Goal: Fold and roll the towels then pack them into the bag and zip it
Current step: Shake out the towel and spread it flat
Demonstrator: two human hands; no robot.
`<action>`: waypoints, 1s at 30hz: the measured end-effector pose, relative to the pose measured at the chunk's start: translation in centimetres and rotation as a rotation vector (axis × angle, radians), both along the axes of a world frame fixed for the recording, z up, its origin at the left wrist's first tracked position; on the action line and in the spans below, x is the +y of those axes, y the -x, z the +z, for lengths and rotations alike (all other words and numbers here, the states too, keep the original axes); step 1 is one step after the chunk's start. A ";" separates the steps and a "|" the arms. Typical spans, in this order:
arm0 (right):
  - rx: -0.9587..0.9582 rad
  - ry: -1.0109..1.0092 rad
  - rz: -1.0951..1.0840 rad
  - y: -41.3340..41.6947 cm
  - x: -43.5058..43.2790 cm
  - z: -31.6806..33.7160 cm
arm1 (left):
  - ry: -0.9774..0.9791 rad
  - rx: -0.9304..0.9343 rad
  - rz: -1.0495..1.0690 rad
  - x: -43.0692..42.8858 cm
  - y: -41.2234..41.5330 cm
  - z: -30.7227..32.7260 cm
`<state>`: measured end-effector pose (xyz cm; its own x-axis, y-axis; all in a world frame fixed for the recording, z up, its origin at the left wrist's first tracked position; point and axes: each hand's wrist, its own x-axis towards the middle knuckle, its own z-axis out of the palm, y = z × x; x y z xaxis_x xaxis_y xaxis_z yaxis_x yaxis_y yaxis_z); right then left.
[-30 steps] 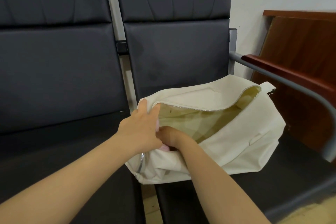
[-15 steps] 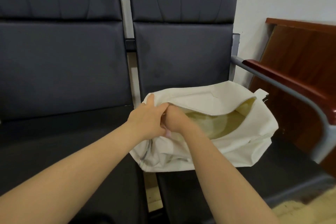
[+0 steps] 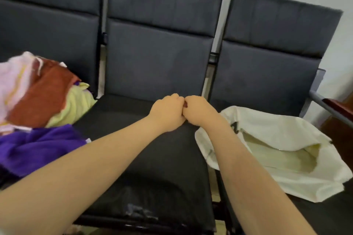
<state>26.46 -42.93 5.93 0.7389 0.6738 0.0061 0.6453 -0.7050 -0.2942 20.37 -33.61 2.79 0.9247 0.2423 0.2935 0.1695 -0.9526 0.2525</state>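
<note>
Both curled, left hand [image 3: 168, 112] touches right hand [image 3: 198, 109].

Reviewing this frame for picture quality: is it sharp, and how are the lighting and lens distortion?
Head view: motion blur softens the whole frame, worst on the towel pile at left. Head view: the wide-angle lens tilts and bows the chair backs. Head view: light is soft and even, with no glare, and the white bag keeps its folds.

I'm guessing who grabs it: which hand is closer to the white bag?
Right. The right hand is just left of the bag; the left hand is farther left.
</note>
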 end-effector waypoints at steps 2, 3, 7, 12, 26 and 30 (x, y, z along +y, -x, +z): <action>0.067 -0.059 0.071 2.3 3.4 -1.9 | 0.005 0.063 0.073 3.1 3.1 -1.0; 0.106 -0.069 0.104 3.5 5.2 -2.9 | 0.024 0.098 0.119 4.6 4.7 -1.7; 0.292 -0.079 0.208 8.6 12.1 -6.9 | 0.070 0.230 0.317 10.2 10.7 -5.1; 0.314 -0.093 0.267 13.1 18.9 -12.4 | -0.068 0.205 0.674 16.1 17.0 -8.9; 0.821 -0.611 0.067 16.0 20.3 -13.9 | 0.031 0.281 0.542 20.2 21.0 -12.4; 1.076 -0.932 0.144 14.8 16.6 -9.0 | 0.450 -0.287 0.506 18.2 19.4 -9.1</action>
